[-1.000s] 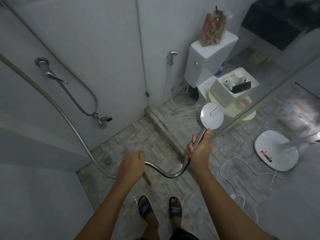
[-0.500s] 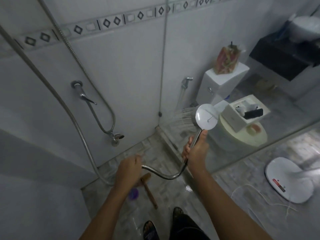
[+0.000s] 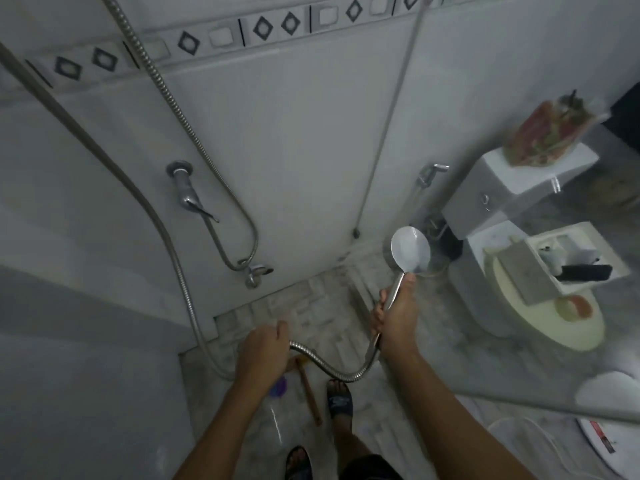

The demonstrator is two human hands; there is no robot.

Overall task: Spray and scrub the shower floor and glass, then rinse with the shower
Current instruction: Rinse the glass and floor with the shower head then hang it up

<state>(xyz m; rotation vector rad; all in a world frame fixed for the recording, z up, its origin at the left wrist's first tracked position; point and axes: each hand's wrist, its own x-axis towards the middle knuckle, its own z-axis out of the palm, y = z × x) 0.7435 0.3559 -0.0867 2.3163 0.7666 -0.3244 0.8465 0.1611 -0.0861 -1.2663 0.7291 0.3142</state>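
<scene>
You are closing your right hand (image 3: 394, 317) around the chrome handle of the shower head (image 3: 410, 250), thumb lying up along the stem, and you are turning its round face away from yourself, toward the low corner where the glass panel (image 3: 491, 368) is meeting the tiled wall. That aim suggests you are working the rinse step along the foot of the glass; the spray itself is too blurred to make out. Your left hand (image 3: 263, 348) is curling its fingers around the metal hose (image 3: 346, 377) a little way back from the handle, probably so that the slack is hanging in a loop between your hands instead of dragging on the shower floor (image 3: 311, 306) or tugging the head off its aim. The rest of the hose is climbing past the wall tap (image 3: 183, 188) and out of view at the top. A wooden-handled brush (image 3: 310, 396) is lying on the floor just beside your sandalled foot (image 3: 339, 400), with a purple object (image 3: 278, 388) partly hidden under your left wrist; laid down there, the brush suggests the scrubbing is finished, or paused at least. Beyond the glass, a toilet (image 3: 519, 306) is carrying a white box (image 3: 571, 261) on its lid, so you are likely wanting to keep the water on your own side of the panel.
</scene>
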